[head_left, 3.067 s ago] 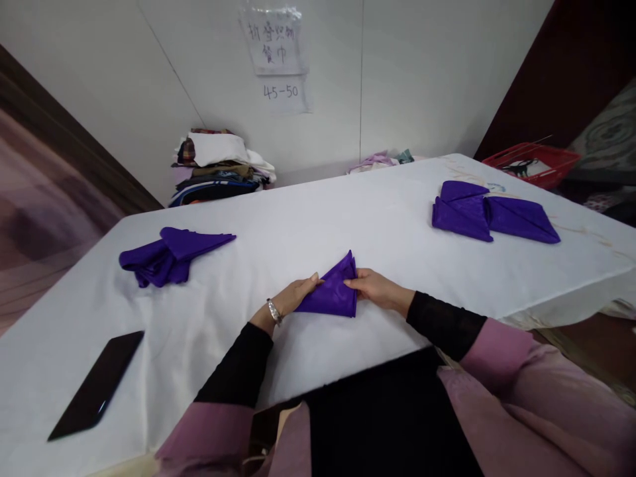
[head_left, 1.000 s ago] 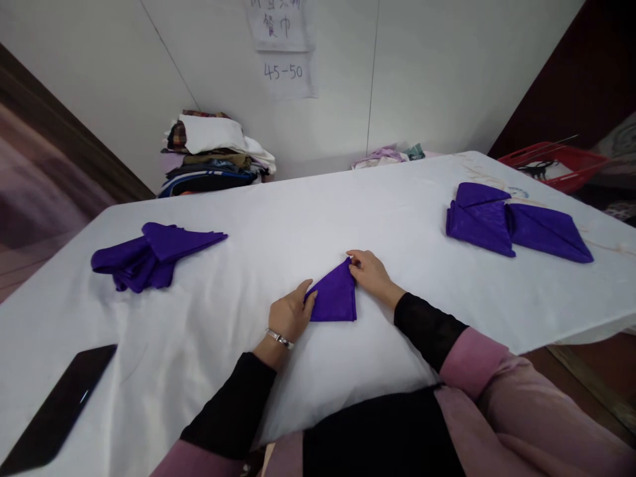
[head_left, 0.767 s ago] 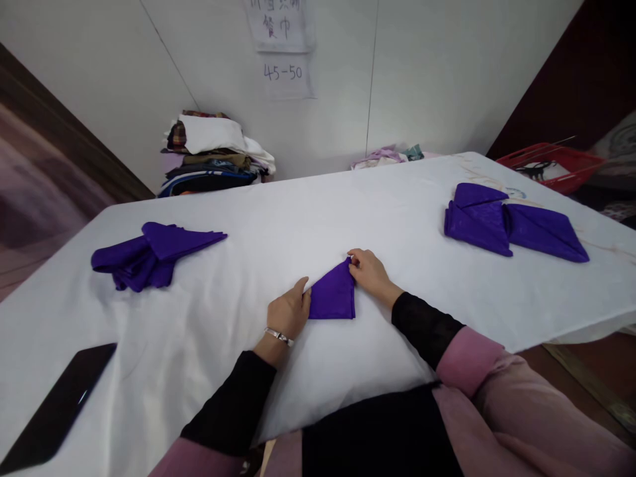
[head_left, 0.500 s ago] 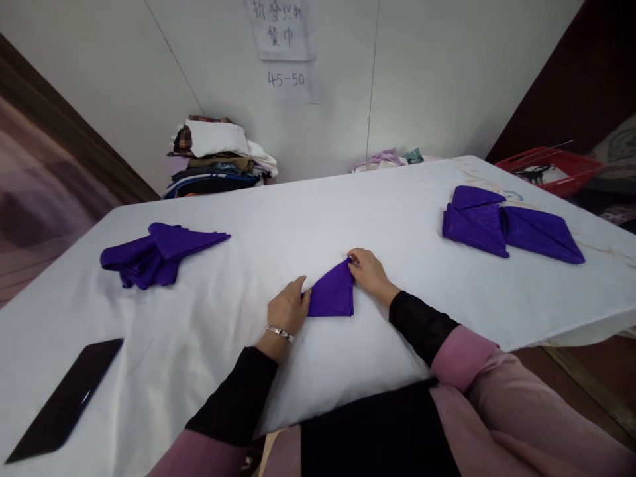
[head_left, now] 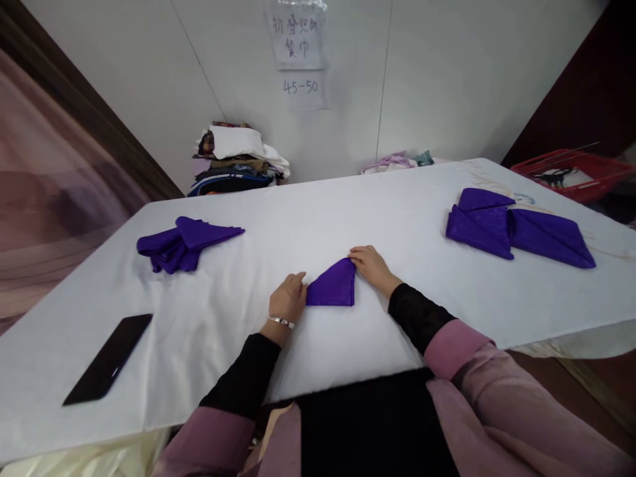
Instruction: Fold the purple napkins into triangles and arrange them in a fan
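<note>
A folded purple cloth napkin (head_left: pixel 334 285) lies on the white-covered table in front of me, slanted along its upper left edge and straight along the bottom. My left hand (head_left: pixel 289 298), with a silver bracelet at the wrist, grips its left corner between thumb and fingers. At the upper right corner, the fingers of my right hand (head_left: pixel 368 264) pinch the cloth. Off to the left is a loose heap of purple napkins (head_left: pixel 186 244). Over on the right lie folded purple napkins (head_left: pixel 511 228), partly overlapping.
A dark flat tablet-like object (head_left: pixel 109 361) lies at the left of the table (head_left: pixel 318 212). Behind the table are a stack of folded clothes (head_left: pixel 233 162) and some pinkish fabric (head_left: pixel 395 162). A red basket (head_left: pixel 581 175) stands beyond the right corner. Paper signs (head_left: pixel 301 56) hang on the wall.
The view has shifted, so the surroundings appear further right. Both hands stay at the same corners of the napkin; my right fingers now lie flatter over its upper corner.
</note>
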Demonstrator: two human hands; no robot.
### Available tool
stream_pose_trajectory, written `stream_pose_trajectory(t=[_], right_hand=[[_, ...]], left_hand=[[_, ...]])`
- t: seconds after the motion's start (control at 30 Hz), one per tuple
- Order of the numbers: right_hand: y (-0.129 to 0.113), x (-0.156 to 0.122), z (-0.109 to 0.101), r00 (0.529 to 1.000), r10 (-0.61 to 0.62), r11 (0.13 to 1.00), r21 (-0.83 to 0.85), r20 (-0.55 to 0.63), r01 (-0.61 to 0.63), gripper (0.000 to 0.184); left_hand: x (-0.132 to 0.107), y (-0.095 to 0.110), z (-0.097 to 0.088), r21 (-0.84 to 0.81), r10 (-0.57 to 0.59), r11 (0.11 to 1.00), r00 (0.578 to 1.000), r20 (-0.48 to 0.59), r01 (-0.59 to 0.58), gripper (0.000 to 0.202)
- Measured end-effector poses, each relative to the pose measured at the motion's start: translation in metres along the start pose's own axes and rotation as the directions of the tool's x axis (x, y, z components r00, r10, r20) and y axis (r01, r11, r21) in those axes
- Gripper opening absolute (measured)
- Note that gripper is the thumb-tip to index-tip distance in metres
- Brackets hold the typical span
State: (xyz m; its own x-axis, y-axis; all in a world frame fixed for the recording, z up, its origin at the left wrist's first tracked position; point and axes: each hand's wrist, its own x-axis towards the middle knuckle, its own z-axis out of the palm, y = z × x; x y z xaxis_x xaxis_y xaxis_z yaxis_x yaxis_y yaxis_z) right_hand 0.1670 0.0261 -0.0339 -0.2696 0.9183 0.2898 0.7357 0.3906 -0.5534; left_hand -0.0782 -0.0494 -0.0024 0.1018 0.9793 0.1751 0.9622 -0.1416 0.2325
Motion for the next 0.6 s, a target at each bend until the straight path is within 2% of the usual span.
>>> stream_pose_trajectory(t=[0.2,0.27,0.33,0.43,0.5,0.6], right_hand=[[0.003,0.007,-0.003,0.999,0.009,1.0,-0.003,0.035,-0.009,0.024],[0.003,0.007,-0.004,0.999,0.012,1.0,-0.001,0.041,-0.011,0.024],[0.003,0.007,-0.004,0.999,0.01,1.0,0.008,0.043,-0.01,0.023],[0.004,0.006,-0.004,1.0,0.004,1.0,0.016,0.028,-0.005,0.021],[0.006,0.006,-0.003,1.0,-0.016,1.0,0.003,0.018,0.015,0.02],[0.009,0.006,-0.002,0.999,-0.036,0.999,-0.019,0.009,0.036,0.02]], left_hand=[[-0.005,-0.002,-0.007,0.026,0.011,1.0,0.997,-0.074,-0.01,0.031],[-0.002,0.006,-0.01,0.022,0.097,0.995,0.987,-0.127,-0.095,0.031],[0.003,0.019,-0.012,-0.014,0.242,0.969,0.959,-0.147,-0.247,0.035],[0.007,0.043,-0.009,-0.052,0.445,0.892,0.894,-0.059,-0.448,0.048],[0.007,0.052,-0.002,-0.061,0.492,0.87,0.869,0.056,-0.489,0.061],[0.004,0.055,0.01,-0.085,0.499,0.866,0.84,0.213,-0.493,0.083]])
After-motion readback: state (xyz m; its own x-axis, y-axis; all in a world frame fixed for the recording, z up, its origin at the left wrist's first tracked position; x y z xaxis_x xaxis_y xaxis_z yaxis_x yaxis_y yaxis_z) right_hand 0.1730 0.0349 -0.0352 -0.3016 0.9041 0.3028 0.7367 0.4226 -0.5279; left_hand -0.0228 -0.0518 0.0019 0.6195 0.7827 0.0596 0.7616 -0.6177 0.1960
